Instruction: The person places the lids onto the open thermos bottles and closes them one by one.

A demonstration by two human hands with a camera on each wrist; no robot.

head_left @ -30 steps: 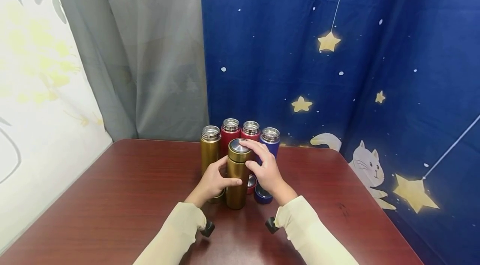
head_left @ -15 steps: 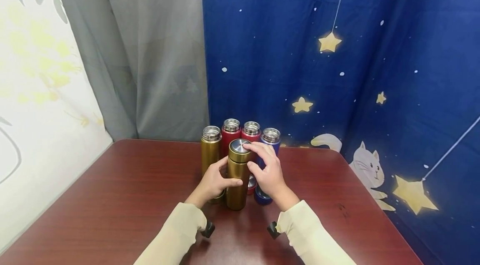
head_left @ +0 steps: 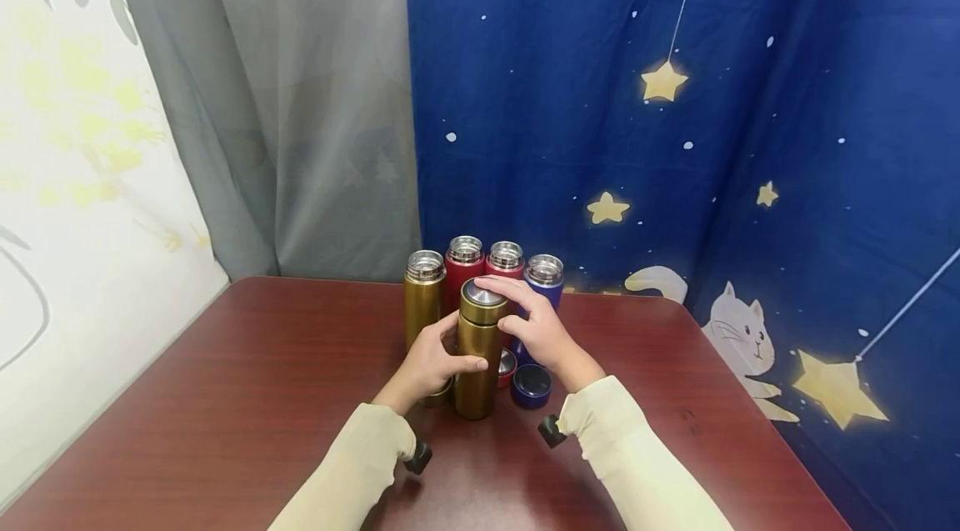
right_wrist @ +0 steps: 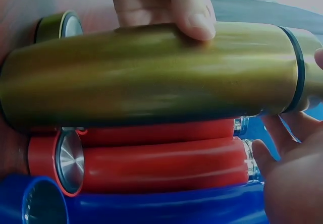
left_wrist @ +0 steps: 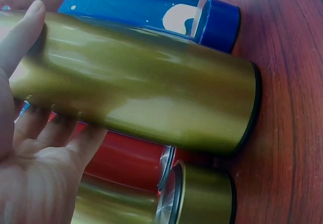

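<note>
Lower centre of frame, a left hand (head_left: 429,360) grips a gold flask (head_left: 474,391), apparently to steady it; a right hand (head_left: 538,328) pinches its lid (head_left: 480,314), perhaps for turning; four lidless flasks (head_left: 422,302) stand behind, clustered seemingly for reach.

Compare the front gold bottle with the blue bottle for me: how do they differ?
The front gold bottle has its lid on; the blue bottle is uncapped, showing a steel neck. The first is gold, the second blue. The gold one is in front; the blue one stands farther back. Both are slim cylinders.
</note>
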